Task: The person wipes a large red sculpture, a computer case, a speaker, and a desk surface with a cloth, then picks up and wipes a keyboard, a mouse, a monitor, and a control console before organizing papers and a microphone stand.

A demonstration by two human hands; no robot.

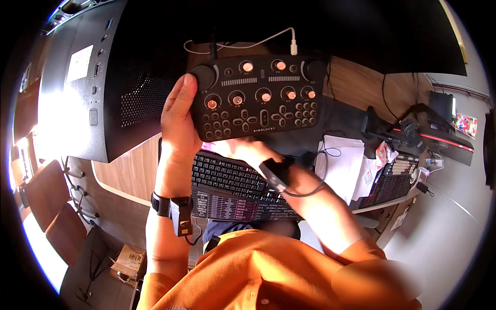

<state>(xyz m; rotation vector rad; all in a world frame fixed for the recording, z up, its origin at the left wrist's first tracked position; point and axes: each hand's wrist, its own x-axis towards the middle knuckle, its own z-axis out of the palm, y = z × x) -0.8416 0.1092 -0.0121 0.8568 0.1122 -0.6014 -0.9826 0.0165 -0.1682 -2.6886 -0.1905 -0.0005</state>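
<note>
A black audio control panel (259, 120) with lit knobs, round buttons and two dials is held up by its left end in my left hand (180, 112), the thumb beside the left dial. A white cable plug (293, 47) and a black plug stand at its far edge. My right hand (244, 149) reaches under the panel's near edge; its fingers are partly hidden there, so their grip cannot be told. Below it lies a black keyboard (228, 176) on a printed desk mat (228, 209). Both wrists wear straps with small black devices.
A black computer case (112, 77) stands at the left. Papers (341, 162), a second keyboard (391, 182) and a black stand or headset with cables lie at the right. A dark monitor (387, 35) spans the top. An open cardboard box (130, 261) sits on the floor at lower left.
</note>
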